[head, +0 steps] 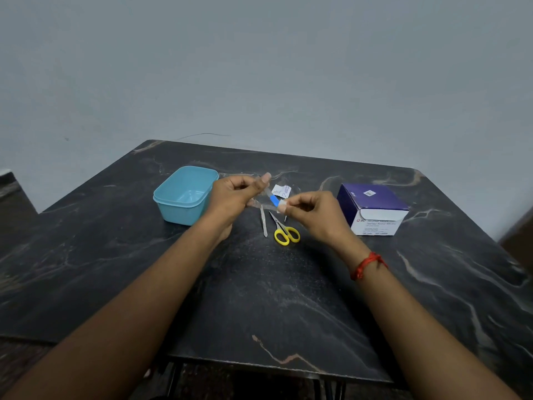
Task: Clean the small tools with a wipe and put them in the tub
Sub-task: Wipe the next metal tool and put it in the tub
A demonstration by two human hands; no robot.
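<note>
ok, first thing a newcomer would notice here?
The two hands meeting mid-table: the left hand grips a blue-banded tool while the right hand pinches a wipe on it. Then the light blue tub at left, the yellow scissors lying just below the hands, and the purple swab box at right.

Dark table (259, 298): tub (178, 212), scissors (284, 230) (yellow), box (372, 209)

On my table (259, 298) the tub (184, 194) sits left, the box (372, 209) right; between them lie the scissors (285, 230), a metal tool (264, 223) just left of them, and a wrapper (281, 190) behind.
</note>
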